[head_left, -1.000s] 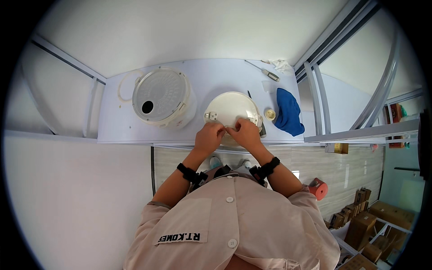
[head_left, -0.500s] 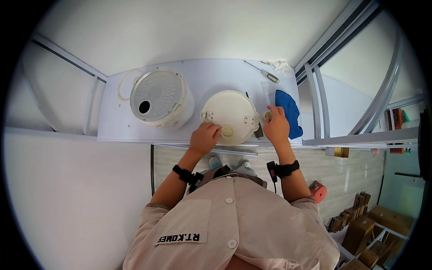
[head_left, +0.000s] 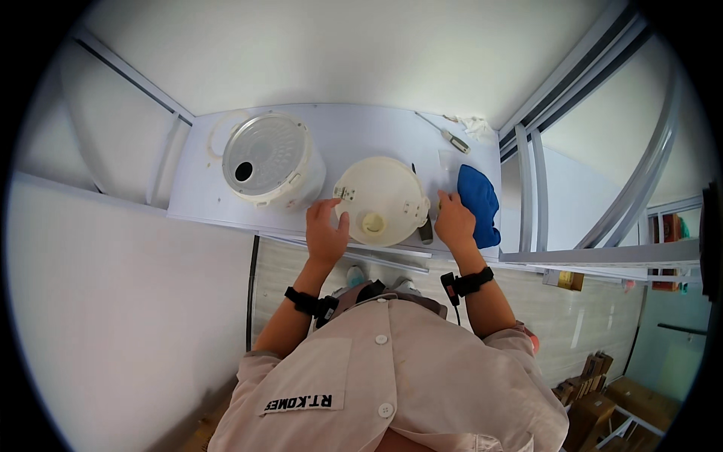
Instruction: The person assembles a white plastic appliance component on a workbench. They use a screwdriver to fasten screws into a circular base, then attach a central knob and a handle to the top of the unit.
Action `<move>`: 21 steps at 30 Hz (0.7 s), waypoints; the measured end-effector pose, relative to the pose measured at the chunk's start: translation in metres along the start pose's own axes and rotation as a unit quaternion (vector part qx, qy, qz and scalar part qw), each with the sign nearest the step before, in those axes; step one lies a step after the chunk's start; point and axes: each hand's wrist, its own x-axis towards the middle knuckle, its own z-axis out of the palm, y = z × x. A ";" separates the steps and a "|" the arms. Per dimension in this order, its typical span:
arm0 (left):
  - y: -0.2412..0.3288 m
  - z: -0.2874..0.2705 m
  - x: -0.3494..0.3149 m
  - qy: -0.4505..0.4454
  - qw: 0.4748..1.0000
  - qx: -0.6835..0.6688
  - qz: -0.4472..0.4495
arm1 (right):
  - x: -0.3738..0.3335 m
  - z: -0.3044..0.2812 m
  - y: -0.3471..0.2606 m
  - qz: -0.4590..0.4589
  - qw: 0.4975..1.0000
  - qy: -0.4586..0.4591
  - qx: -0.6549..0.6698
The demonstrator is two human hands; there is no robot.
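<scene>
A round cream lid [head_left: 380, 188] lies on the white table before me, with two metal-dotted brackets and a raised round cap [head_left: 373, 223] near its front edge. Beside its left rim is my left hand [head_left: 327, 232], fingers apart with nothing in them. My right hand [head_left: 456, 220] is closed on the lid's other side, between it and a blue cloth [head_left: 479, 207]. A small yellowish thing shows by its fingertips, too hidden to name. Partly under the lid's right edge lies a dark-handled tool [head_left: 426, 230].
To the left stands a white rice-cooker-like pot [head_left: 309, 177] topped by a round metal plate [head_left: 267, 151] with a dark hole. A screwdriver [head_left: 454, 141] and crumpled white tissue [head_left: 475, 126] lie at the back right. Metal frame posts [head_left: 533, 181] rise at the table's right end.
My left hand has come off the lid's cap and moved left, its fingers opening. My right hand has closed near the small yellowish round piece, now mostly covered.
</scene>
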 end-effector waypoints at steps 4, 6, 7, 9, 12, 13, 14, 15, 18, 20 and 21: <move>-0.010 0.012 -0.017 -0.031 0.967 -0.094 -0.234 | 0.002 -0.002 0.002 -0.024 1.000 -0.004 -0.011; -0.010 0.018 -0.023 -0.059 0.926 -0.156 -0.339 | 0.000 -0.009 0.000 -0.034 0.999 0.014 0.006; -0.007 0.019 -0.023 -0.071 0.899 -0.210 -0.377 | -0.001 -0.012 0.001 -0.038 0.999 0.025 0.014; 0.001 0.024 -0.026 -0.093 0.833 -0.315 -0.445 | -0.003 -0.021 -0.002 -0.045 0.997 0.043 0.036; 0.010 0.032 -0.033 -0.079 0.815 -0.335 -0.466 | -0.010 -0.041 -0.010 -0.073 0.991 0.069 0.088; 0.013 0.033 -0.034 -0.073 0.804 -0.343 -0.479 | -0.013 -0.046 -0.011 -0.094 0.986 0.080 0.111; 0.016 0.035 -0.034 -0.066 0.793 -0.351 -0.493 | -0.015 -0.049 -0.013 -0.115 0.980 0.090 0.134; 0.019 0.035 -0.034 -0.061 0.782 -0.359 -0.505 | -0.017 -0.051 -0.013 -0.131 0.973 0.077 0.173; 0.011 0.041 -0.039 -0.062 0.735 -0.414 -0.534 | -0.022 -0.056 -0.018 -0.166 0.946 0.024 0.277; 0.008 0.042 -0.043 -0.054 0.711 -0.448 -0.539 | -0.026 -0.062 -0.023 -0.171 0.927 -0.027 0.332; 0.009 0.042 -0.043 -0.051 0.700 -0.465 -0.540 | -0.028 -0.061 -0.022 -0.187 0.916 -0.032 0.353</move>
